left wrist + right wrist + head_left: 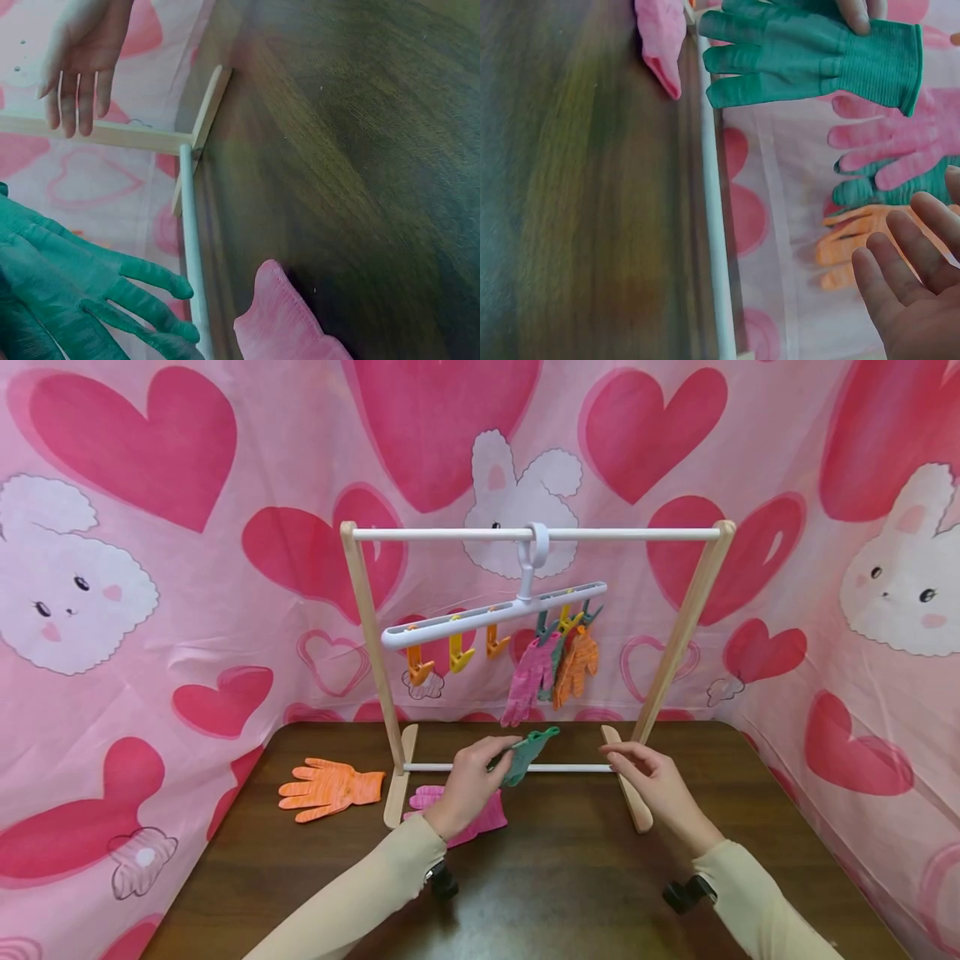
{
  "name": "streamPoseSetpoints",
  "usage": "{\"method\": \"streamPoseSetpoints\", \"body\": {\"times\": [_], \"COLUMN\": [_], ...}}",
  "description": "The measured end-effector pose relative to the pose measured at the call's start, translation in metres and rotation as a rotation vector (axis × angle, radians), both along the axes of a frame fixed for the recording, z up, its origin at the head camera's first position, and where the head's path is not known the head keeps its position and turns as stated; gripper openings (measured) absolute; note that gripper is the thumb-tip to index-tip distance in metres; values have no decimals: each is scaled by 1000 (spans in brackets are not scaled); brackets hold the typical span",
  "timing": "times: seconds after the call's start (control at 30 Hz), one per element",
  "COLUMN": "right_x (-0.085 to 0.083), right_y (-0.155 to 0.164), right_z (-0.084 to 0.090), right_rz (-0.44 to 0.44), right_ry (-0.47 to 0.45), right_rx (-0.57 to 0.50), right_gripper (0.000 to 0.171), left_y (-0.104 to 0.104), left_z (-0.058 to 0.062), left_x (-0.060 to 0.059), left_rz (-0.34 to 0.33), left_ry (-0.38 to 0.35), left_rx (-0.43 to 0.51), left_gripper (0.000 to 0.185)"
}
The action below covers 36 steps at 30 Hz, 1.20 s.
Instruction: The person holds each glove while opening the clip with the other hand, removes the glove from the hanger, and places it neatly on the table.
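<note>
My left hand [471,781] pinches a green knit glove [527,753] near its cuff, in front of the rack. In the right wrist view the green glove [802,60] is spread flat, its fingers pointing away from the cuff, with my fingertips at the cuff's edge. My right hand [656,781] holds nothing; its fingers [900,262] are relaxed and apart from the glove. A pink glove [480,822] lies on the table, partly hidden behind my left hand. Above, a white hanger [495,614] carries a pink glove [531,677], an orange glove [577,667] and a green one between them.
The hanger hooks over the top bar [630,534] of a wooden rack. On its left half hang several bare clips, such as the orange clip [417,668] and the yellow clip [459,652]. An orange glove [330,788] lies left of the rack on the dark table [570,893].
</note>
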State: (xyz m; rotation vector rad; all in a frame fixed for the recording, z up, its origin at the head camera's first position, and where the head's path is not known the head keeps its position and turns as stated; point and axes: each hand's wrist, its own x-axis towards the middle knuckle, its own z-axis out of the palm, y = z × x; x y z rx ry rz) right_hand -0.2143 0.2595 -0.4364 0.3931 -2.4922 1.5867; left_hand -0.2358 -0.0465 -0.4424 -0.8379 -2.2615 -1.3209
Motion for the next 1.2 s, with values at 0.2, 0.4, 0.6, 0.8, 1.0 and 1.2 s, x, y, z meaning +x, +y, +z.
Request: {"method": "streamPoseSetpoints", "body": {"times": [0.2,0.4,0.6,0.8,1.0,1.2], "right_x": [4,7,10,13,15,15], "right_y": [10,16,24,28,31,32], "right_z": [-6,-13,-20,-21,-26,-32], "right_rz": [-40,-44,-51,-49,-44,-27], "right_ry": [-50,-51,-29,-18,-10,-5], "right_rx": [17,-42,-20,1,-4,-30], "right_gripper": [34,34,34,32,30,29], "left_y": [20,40,62,82,95,100], "left_z": [-1,-5,-14,-31,-45,-52], "left_x": [-7,-9,-6,3,13,23], "left_rz": [24,96,181,192,157,85], "left_ry": [19,121,258,278,190,87], "left_rx": [-108,-243,-441,-590,-667,-701], "left_gripper": [26,24,20,4,9,6]}}
